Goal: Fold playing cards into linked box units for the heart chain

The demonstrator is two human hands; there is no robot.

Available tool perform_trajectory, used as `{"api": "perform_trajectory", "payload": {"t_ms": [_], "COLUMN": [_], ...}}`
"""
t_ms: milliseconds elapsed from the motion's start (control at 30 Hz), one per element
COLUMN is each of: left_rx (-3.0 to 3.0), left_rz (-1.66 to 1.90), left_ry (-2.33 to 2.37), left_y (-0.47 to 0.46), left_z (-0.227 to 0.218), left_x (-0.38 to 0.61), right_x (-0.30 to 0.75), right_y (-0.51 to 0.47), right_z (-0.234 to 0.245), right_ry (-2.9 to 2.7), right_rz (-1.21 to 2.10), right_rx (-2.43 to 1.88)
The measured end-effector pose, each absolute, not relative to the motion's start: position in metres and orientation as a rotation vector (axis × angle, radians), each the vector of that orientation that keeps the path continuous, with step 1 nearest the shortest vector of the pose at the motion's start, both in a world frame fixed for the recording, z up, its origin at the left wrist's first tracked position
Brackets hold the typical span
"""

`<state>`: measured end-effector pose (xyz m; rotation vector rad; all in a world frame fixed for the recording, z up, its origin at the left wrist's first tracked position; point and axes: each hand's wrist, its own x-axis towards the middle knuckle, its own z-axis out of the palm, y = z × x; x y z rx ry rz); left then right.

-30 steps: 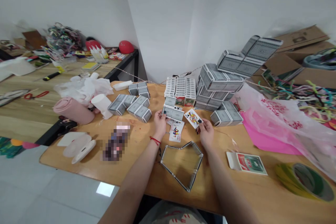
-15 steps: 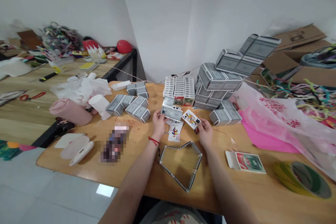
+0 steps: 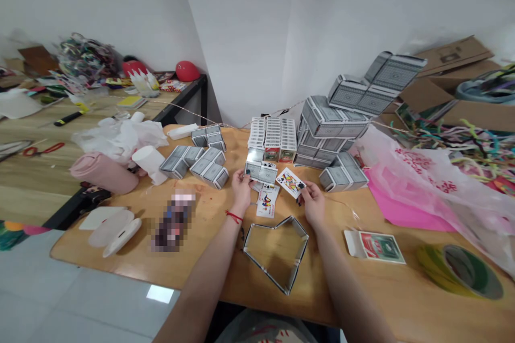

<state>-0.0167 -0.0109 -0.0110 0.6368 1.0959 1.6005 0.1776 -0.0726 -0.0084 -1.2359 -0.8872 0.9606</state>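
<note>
My left hand (image 3: 241, 185) is closed on a folded strip of grey-backed playing cards (image 3: 261, 172). Between the fingers of my right hand (image 3: 312, 198) is a face-up playing card (image 3: 290, 182), tilted beside the strip. A joker card (image 3: 267, 201) lies face up on the table between my hands, with other cards partly hidden under the strip. Closer to me, a heart-shaped frame of folded cards (image 3: 298, 257) stands on edge. Several card boxes in rows (image 3: 272, 136) stand just beyond my hands.
Folded-card blocks (image 3: 336, 118) are stacked high at the right; smaller card blocks (image 3: 209, 169) sit at the left. An opened card box (image 3: 380, 247) and a green-yellow tape roll (image 3: 426, 268) lie on the right. Left are a pink roll (image 3: 102, 171) and an open white case (image 3: 120, 238).
The view has shifted slightly, so most things sit a little further left. Both hands keep their holds on the card strip and the playing card.
</note>
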Motion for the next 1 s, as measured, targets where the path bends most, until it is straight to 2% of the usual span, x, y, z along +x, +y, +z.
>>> {"api": "perform_trajectory", "payload": {"t_ms": [767,1000], "left_rx": [0.655,0.778], "left_rz": [1.597,1.46], "left_ry": [1.139,1.116], "left_y": [-0.011,-0.014], "left_z": [-0.011,-0.007], "left_x": [-0.016,-0.014], "right_x": [0.174,0.167], "right_y": [-0.075,-0.077], "right_z": [-0.008,-0.006], "right_ry": [-1.021,-1.14], "right_rz": [0.971,0.992], "right_rx": [-1.287,-1.36]}}
